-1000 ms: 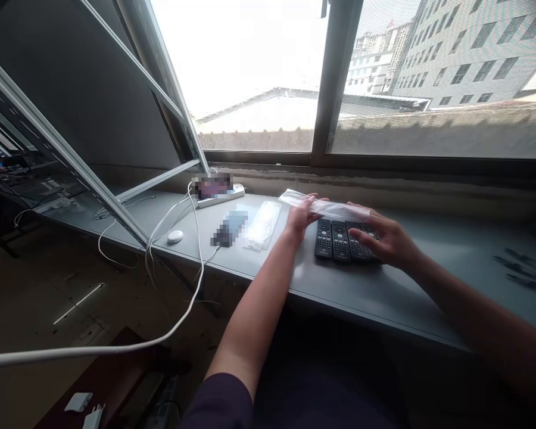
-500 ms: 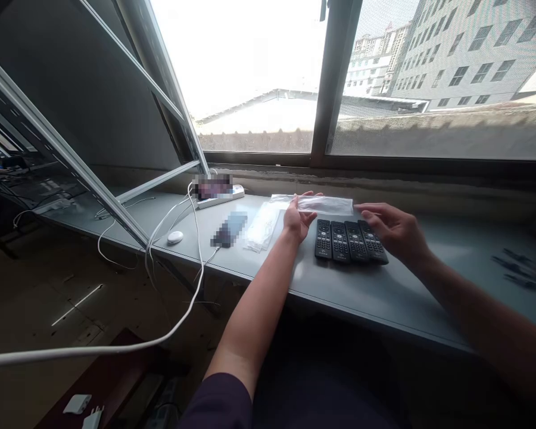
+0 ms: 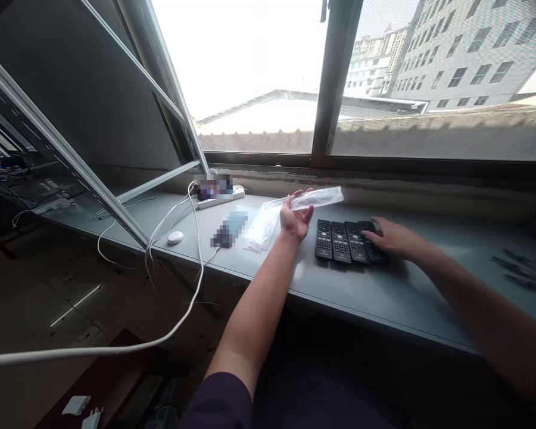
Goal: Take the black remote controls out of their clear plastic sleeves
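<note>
My left hand (image 3: 295,215) holds one end of a clear plastic bag (image 3: 319,198) above the grey shelf (image 3: 411,298), palm turned up. Several black remote controls (image 3: 339,241) lie side by side on the shelf just right of that hand. My right hand (image 3: 390,239) rests on the rightmost remote (image 3: 371,239), fingers curled over it. A pile of more clear bags (image 3: 263,225) lies to the left of my left hand.
A blurred phone (image 3: 229,229) lies left of the bags, a white power strip (image 3: 218,193) with white cables (image 3: 178,250) behind it, and a small white round device (image 3: 175,236). Slanted metal struts (image 3: 93,185) cross at the left. A window fills the back.
My right hand let go of the bag's right end and dropped onto the rightmost remote. My left hand keeps the bag, which now tilts up to the right.
</note>
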Demonstrator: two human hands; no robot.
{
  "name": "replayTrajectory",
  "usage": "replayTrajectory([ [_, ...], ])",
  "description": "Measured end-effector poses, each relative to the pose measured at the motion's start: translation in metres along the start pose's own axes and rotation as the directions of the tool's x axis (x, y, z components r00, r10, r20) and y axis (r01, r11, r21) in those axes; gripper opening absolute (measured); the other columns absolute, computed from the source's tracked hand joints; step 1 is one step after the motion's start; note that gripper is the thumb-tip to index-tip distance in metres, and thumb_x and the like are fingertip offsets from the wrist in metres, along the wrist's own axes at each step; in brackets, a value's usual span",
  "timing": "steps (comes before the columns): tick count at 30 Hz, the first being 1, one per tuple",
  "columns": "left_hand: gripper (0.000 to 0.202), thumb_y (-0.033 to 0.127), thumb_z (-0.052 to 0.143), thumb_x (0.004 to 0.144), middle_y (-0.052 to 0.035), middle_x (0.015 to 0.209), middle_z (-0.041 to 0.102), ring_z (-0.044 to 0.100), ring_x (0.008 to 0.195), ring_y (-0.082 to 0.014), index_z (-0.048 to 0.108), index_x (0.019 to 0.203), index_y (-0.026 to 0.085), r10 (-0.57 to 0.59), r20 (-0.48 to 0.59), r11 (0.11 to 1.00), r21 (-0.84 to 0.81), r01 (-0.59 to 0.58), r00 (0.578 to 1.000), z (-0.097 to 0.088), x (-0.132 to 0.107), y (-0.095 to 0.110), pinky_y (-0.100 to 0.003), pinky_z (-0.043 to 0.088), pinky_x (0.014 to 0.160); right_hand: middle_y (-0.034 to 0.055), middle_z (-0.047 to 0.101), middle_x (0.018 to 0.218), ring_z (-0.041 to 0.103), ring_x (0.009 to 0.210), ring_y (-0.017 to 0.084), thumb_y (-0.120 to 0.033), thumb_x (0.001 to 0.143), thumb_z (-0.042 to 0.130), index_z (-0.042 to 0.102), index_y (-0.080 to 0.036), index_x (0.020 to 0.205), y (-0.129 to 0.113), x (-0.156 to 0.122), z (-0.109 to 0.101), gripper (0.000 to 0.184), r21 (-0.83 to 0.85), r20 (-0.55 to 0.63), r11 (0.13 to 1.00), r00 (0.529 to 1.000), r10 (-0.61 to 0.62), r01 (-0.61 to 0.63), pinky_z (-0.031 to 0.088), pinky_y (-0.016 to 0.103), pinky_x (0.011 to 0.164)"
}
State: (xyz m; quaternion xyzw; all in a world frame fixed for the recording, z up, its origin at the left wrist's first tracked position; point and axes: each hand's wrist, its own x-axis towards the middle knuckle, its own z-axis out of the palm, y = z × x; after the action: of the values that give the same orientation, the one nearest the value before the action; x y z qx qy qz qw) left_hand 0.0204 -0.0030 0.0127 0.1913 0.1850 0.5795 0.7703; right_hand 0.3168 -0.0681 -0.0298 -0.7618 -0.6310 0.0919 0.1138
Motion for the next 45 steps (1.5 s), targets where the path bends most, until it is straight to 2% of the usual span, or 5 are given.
replayTrajectory([
  [9,0.037,0.042,0.063,0.117,-0.0192,0.150,0.079,0.086,0.108,-0.0233,0.069,0.143,0.017,-0.049,0.000,0.994,-0.094,0.049,0.999,0.000,-0.002,0.003,-0.025,0.074,0.072,0.0397,0.068,0.150,0.074,0.133,0.053,-0.046,0.113,0.060,0.070,-0.008,0.139,-0.014,-0.020,-0.031,0.047,0.129,-0.174,0.991,0.983,0.058,-0.035,0.060,0.059,0.107],
  [12,0.038,0.042,0.064,0.117,-0.0196,0.149,0.079,0.085,0.108,-0.0233,0.070,0.143,0.016,-0.057,0.003,0.992,-0.113,0.056,0.998,0.000,-0.003,0.003,-0.024,0.073,0.071,0.0234,0.079,0.126,0.084,0.093,0.034,-0.052,0.119,0.054,0.063,-0.019,0.142,-0.028,-0.030,-0.041,0.042,0.302,-0.151,0.952,0.984,0.096,-0.046,0.068,0.044,0.078],
  [16,0.042,0.044,0.064,0.116,-0.0205,0.153,0.077,0.084,0.120,-0.0261,0.072,0.146,0.015,-0.068,0.015,0.991,-0.118,0.069,0.998,0.000,-0.003,0.003,-0.024,0.074,0.075,0.0066,0.073,0.091,0.067,0.064,0.020,-0.036,0.116,0.065,0.064,-0.025,0.116,-0.051,-0.044,-0.050,0.010,0.842,0.066,0.529,0.993,0.095,-0.107,0.059,0.032,0.055],
  [26,0.047,0.046,0.062,0.117,-0.0220,0.151,0.077,0.082,0.126,-0.0286,0.073,0.148,0.013,-0.046,-0.014,0.993,-0.108,0.044,0.999,0.000,-0.003,0.005,-0.029,0.076,0.082,0.0066,0.062,0.089,0.055,0.068,0.018,-0.041,0.120,0.051,0.079,-0.017,0.122,-0.057,-0.050,-0.062,0.037,0.939,0.305,-0.150,0.951,-0.052,-0.310,0.062,0.028,0.058],
  [45,0.057,0.057,0.049,0.119,-0.0235,0.156,0.075,0.079,0.137,-0.0309,0.077,0.145,0.014,-0.076,0.109,0.993,-0.078,0.085,0.991,-0.001,-0.005,0.005,-0.019,0.068,0.064,0.0060,0.058,0.091,0.045,0.063,0.016,-0.028,0.116,0.049,0.074,-0.018,0.128,-0.059,-0.051,-0.060,0.030,0.923,0.300,-0.226,0.950,-0.087,-0.312,0.048,0.019,0.041],
])
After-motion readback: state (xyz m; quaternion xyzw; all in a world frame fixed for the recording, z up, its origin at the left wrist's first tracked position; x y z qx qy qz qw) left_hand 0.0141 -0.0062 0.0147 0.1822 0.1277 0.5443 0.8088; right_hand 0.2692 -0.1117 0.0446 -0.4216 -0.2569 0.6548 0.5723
